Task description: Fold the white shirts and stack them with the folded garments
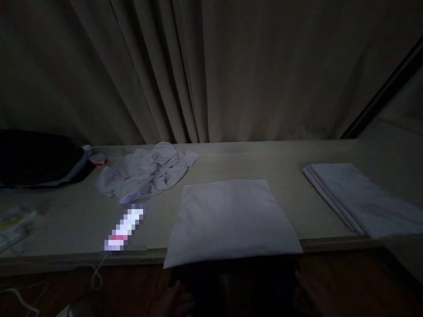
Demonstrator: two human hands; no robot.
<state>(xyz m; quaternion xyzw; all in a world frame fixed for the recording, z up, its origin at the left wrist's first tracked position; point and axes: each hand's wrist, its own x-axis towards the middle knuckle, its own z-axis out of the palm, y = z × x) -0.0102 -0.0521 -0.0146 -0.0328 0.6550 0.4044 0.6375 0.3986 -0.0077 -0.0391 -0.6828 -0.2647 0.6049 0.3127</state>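
Dim shot, colours muted. Flat folded cloth (231,220) at centre: plain white, bluish-lilac tint, no pattern. Crumpled cloth (145,174) at left: same pale white-lilac, plain. Folded stack (360,198) at right: white, plain. Surface (66,215): light beige, faint wood grain. Curtain (198,66) behind: grey-beige, plain. Bag (36,156) far left: black with a light grey edge. Small item (97,159) beside it: white with red. Floor (346,281) below: dark brown. Cable (95,277): white. Hands too dark to judge colour.

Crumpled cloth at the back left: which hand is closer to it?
Left. The left hand is below the crumpled cloth, off the table; the right hand is farther right.
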